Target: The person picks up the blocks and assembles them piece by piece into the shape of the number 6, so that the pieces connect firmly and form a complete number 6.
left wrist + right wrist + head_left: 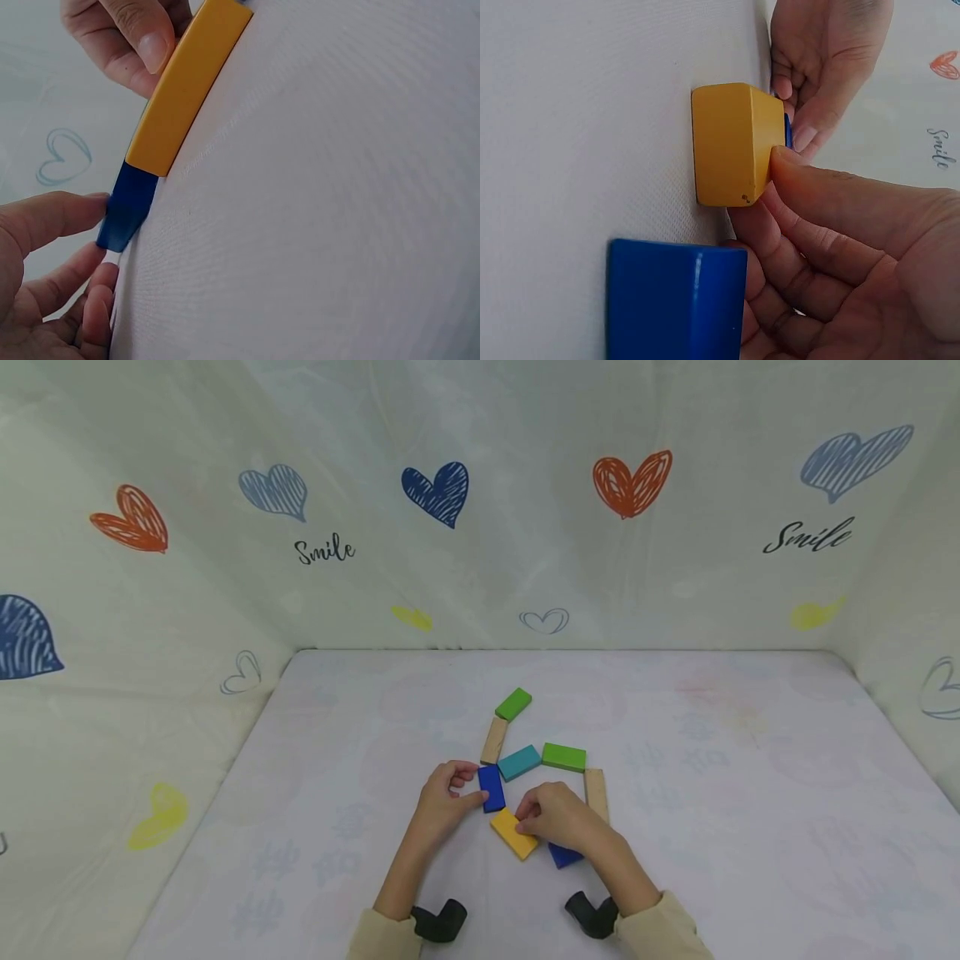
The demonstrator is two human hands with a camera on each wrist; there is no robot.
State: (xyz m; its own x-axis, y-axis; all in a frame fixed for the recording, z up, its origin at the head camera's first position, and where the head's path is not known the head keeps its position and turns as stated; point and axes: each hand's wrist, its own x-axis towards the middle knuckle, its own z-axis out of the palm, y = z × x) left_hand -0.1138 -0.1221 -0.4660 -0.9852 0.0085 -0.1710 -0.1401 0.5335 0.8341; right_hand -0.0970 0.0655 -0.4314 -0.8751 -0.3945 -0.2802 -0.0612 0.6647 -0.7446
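Near the middle of the table, my left hand (pixel 447 802) holds a dark blue block (pixel 491 788) by its left side, between thumb and finger. The left wrist view shows the thumb and a fingertip against this blue block (pixel 129 206). My right hand (pixel 558 817) pinches a yellow block (pixel 513 835), whose upper end meets the blue one. In the right wrist view the thumb lies on top of the yellow block (pixel 731 146) and fingers are at its side. A second blue block (pixel 564 857) lies beneath the right hand, partly hidden by it.
Above the hands, a teal block (pixel 520 763), a green block (pixel 564 757) and a wooden block (pixel 596 793) curve to the right. Another wooden block (pixel 494 741) and green block (pixel 513 704) run toward the back. Patterned cloth (pixel 525 568) hangs behind the white table (pixel 750 827).
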